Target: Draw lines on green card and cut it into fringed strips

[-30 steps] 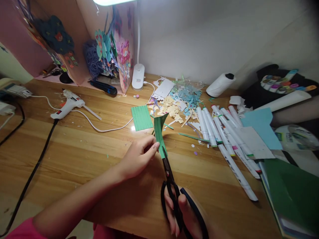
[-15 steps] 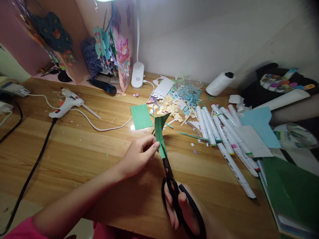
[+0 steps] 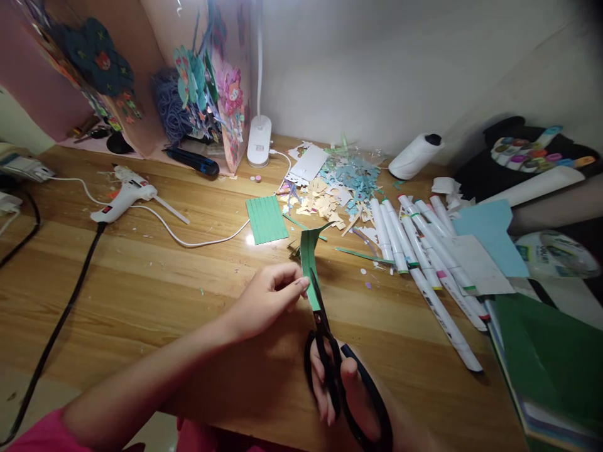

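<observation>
My left hand (image 3: 271, 298) pinches the left edge of a narrow green paper piece (image 3: 309, 257), held upright above the desk with its top curling to the right. Black scissors (image 3: 325, 339) are in my right hand (image 3: 346, 389), its fingers and thumb through the handle loops. Their blades lie against the lower part of the green paper, between its edges. A flat green paper rectangle (image 3: 267, 220) with dark lines rests on the desk just beyond my left hand. Some small dark green scraps lie behind the held piece.
Paper scraps (image 3: 325, 198) are heaped at the back centre. White markers (image 3: 424, 245) lie to the right, beside green sheets (image 3: 551, 358). A glue gun (image 3: 125, 198) with its cord is on the left. A lamp base (image 3: 259, 141) and white spool (image 3: 415, 157) stand at the back.
The held green paper and my left hand have shifted slightly right and nearer to me. The scissor blades have moved with the paper, and dark green scraps behind it now show more.
</observation>
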The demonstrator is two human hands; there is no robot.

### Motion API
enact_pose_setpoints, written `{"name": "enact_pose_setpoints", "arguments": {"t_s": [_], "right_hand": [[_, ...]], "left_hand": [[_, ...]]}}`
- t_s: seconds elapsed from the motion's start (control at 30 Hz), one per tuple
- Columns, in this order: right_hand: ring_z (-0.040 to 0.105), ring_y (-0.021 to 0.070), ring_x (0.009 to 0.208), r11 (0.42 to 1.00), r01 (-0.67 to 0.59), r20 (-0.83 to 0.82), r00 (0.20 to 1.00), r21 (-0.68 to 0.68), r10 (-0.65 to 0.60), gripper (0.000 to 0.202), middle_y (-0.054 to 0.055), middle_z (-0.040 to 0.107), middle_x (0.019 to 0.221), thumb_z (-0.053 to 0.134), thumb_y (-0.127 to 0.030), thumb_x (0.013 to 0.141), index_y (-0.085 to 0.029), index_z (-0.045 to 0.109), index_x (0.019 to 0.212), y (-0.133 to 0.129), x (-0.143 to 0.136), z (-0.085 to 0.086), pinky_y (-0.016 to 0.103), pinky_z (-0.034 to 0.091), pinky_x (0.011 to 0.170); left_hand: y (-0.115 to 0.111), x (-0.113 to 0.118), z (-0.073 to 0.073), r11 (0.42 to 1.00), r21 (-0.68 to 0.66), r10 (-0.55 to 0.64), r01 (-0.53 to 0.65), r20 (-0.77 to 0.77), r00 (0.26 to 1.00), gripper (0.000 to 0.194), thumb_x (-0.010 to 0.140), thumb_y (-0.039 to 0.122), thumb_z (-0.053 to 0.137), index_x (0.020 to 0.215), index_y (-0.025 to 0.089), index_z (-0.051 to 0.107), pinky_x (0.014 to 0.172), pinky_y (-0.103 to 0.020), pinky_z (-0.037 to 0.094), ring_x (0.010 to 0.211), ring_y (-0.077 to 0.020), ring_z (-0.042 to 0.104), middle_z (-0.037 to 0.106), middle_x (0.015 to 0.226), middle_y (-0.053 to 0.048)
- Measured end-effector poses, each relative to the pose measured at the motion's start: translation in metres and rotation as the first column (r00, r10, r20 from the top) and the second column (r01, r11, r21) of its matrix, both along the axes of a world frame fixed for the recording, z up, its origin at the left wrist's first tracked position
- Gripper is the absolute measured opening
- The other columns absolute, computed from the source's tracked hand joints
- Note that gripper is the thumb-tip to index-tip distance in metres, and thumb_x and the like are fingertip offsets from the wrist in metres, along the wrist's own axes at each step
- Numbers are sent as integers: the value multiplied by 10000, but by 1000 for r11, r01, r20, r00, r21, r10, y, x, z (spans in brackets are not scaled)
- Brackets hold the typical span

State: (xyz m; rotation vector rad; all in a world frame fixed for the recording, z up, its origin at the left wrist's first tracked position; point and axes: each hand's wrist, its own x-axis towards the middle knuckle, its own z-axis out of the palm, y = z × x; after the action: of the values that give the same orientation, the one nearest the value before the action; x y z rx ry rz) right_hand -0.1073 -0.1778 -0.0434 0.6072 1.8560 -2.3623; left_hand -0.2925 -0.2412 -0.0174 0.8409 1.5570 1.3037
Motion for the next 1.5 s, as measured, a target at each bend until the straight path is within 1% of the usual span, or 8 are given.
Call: {"name": "enact_pose_setpoints", "arguments": {"t_s": [0.27, 0.5, 0.63, 0.77, 0.9, 1.13, 1.37, 1.5], "right_hand": [[344, 64, 340, 999, -15, 52, 999, 46, 12, 642, -56, 419, 410, 303, -803, 752, -179, 447, 710, 4, -3, 3, 177, 256, 389], [370, 70, 393, 994, -93, 53, 995, 63, 89, 626, -50, 428, 455, 272, -790, 771, -183, 417, 722, 7, -2, 14, 188, 284, 432], [409, 81, 429, 993, -105, 21, 994, 56, 104, 638, -35, 458, 508, 253, -804, 758, -186, 409, 749, 7, -1, 17, 191, 294, 435], [395, 76, 407, 996, -72, 7, 997, 60, 72, 642, -40, 446, 480, 257, -808, 755, -186, 413, 718, 5, 1, 8, 189, 286, 424], [360, 69, 355, 997, -72, 31, 997, 20, 71, 648, -53, 420, 427, 274, -815, 743, -187, 427, 709, 4, 1, 4, 182, 250, 387], [414, 83, 433, 996, -78, -12, 997, 53, 79, 650, -32, 458, 498, 270, -807, 753, -178, 437, 746, 8, -4, 18, 191, 322, 452], [367, 65, 355, 999, -18, 28, 999, 50, 17, 633, -48, 435, 427, 280, -797, 762, -184, 426, 706, 4, 0, 8, 178, 252, 387], [390, 75, 386, 997, -55, 40, 998, 61, 53, 635, -41, 449, 448, 284, -793, 765, -178, 436, 725, 6, -1, 12, 191, 290, 426]], "left_hand": [[-1, 2, -1, 1000, 7, -2, 2, -10, 1000, 317, 884, 392, 473, 655, 174, 488, 518, -223, 311, 528, -102, 417, 445, 556, 49], [-3, -1, -1, 994, 61, 106, -96, -183, 977, 349, 934, 374, 394, 638, 189, 406, 561, -236, 310, 568, -109, 394, 415, 588, 47], [-4, -2, -1, 997, 54, 72, -62, -196, 978, 341, 932, 385, 392, 657, 187, 436, 532, -224, 304, 553, -108, 388, 406, 586, 45], [-5, -1, 0, 998, 51, 44, -34, -210, 977, 329, 929, 385, 394, 682, 181, 469, 527, -217, 309, 561, -107, 394, 409, 604, 40], [-5, -1, 0, 997, 60, 51, -40, -198, 979, 317, 929, 370, 412, 689, 176, 487, 529, -212, 307, 561, -100, 397, 417, 604, 44], [-3, 2, -1, 999, 37, 36, -33, -74, 997, 338, 920, 397, 426, 674, 172, 484, 502, -213, 287, 530, -94, 376, 400, 571, 50], [-3, 3, -4, 999, 24, 23, -23, 10, 1000, 338, 916, 411, 432, 684, 172, 489, 498, -213, 283, 520, -92, 373, 404, 566, 52], [-4, 0, -2, 1000, 15, 0, 1, -48, 999, 358, 930, 407, 404, 671, 173, 483, 531, -221, 306, 552, -103, 406, 424, 576, 46]]}}
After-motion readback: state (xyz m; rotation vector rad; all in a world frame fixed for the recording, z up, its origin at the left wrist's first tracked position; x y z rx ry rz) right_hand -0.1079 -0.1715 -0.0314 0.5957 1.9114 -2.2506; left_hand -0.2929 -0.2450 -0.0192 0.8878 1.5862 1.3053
